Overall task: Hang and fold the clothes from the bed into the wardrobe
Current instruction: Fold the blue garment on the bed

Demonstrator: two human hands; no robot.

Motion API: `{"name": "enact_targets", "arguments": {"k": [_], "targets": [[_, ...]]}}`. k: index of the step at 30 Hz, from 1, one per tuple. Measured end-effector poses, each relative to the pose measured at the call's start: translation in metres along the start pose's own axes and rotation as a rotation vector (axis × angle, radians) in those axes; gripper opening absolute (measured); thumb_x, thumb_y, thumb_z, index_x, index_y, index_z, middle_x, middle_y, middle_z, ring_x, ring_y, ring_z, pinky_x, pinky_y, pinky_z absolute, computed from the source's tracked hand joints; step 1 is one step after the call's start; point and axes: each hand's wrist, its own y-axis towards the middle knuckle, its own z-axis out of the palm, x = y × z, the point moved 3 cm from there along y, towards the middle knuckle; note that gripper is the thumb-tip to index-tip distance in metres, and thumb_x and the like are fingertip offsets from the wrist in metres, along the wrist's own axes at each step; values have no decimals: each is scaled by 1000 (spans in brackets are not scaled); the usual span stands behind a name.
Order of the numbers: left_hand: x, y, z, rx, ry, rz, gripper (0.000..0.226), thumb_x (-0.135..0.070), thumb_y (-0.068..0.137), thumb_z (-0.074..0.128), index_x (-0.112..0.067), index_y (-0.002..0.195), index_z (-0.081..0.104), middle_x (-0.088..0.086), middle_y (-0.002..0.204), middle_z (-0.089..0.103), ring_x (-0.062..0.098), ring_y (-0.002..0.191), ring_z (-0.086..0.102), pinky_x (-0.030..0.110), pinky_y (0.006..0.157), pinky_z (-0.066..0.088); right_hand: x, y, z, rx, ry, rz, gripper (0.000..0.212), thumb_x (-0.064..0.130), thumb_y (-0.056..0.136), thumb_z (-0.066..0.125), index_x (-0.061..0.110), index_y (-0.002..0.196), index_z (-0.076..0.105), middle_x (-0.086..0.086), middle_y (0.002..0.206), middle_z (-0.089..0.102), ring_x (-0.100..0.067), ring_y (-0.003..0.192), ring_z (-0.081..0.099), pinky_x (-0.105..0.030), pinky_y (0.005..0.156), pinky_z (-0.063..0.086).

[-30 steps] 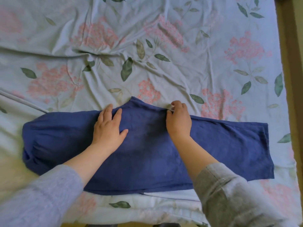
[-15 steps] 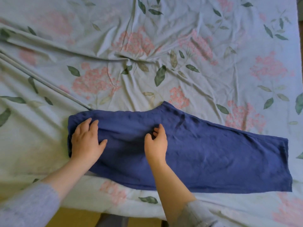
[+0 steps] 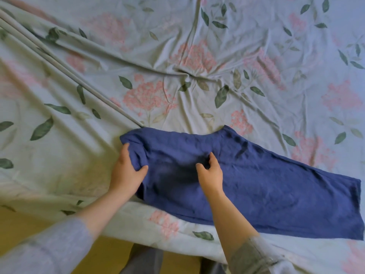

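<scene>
Shifted since half a second back: with the left hand (image 3: 126, 171), no longer lying flat on the navy trousers (image 3: 256, 184) but gripping their left end, cloth bunched up between thumb and fingers. Crumpled now at that end, where smooth before. With the right hand (image 3: 210, 173), poised over the fabric just right of the left, fingers curled and tips pointing down at the cloth, a dark shadow under the palm; impossible to tell whether pinching a fold or only touching. Stretched lengthwise across the near part of the bed, folded leg on leg, bunched end at the hands, hem end far out to the right and slanting toward the near edge. Spread beneath, a rumpled floral bedsheet (image 3: 177, 56), pale blue with pink flower clusters and green leaves, drawn into long ridges running from upper left down to the gripped end. Grey sleeves (image 3: 49, 248) on both forearms. Past the bed's near edge, a strip of yellowish floor (image 3: 110, 254).
</scene>
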Motion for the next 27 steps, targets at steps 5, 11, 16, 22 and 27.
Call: {"name": "enact_targets", "arguments": {"k": [5, 11, 16, 22, 27], "targets": [[-40, -24, 5, 64, -48, 228, 66, -8, 85, 68, -13, 143, 38, 12, 132, 56, 33, 104, 59, 19, 73, 38, 2, -4, -18, -75, 153, 32, 53, 11, 98, 52, 18, 149, 38, 0, 147, 47, -16, 134, 46, -27, 107, 38], [-89, -57, 20, 85, -133, 474, 57, 8, 78, 64, -13, 130, 49, 0, 108, 56, 2, 81, 47, -1, 69, 35, -22, -20, -64, -150, 246, 25, 39, 10, 98, 53, 21, 135, 52, 2, 130, 58, -15, 119, 57, -42, 103, 48], [-122, -88, 64, 167, -78, 546, 54, -6, 79, 64, -17, 130, 50, -1, 120, 61, 19, 91, 58, 21, 76, 50, -55, -29, -117, -227, 319, 64, 30, 6, 97, 54, 20, 123, 56, -5, 123, 62, -22, 112, 62, -45, 98, 52], [-169, -127, 125, 265, -105, 604, 52, 4, 80, 66, -8, 129, 52, -5, 120, 57, -7, 102, 47, -3, 85, 32, -91, -36, -179, -287, 400, 95, 28, 1, 95, 54, 18, 117, 58, -8, 119, 64, -27, 106, 64, -43, 93, 53], [-199, -156, 176, 351, -91, 643, 53, 0, 82, 64, -10, 132, 50, -1, 127, 57, 0, 109, 51, 4, 89, 37, -118, -36, -226, -307, 414, 115, 28, 3, 95, 54, 19, 118, 58, -6, 114, 66, -24, 102, 66, -45, 95, 53]]}}
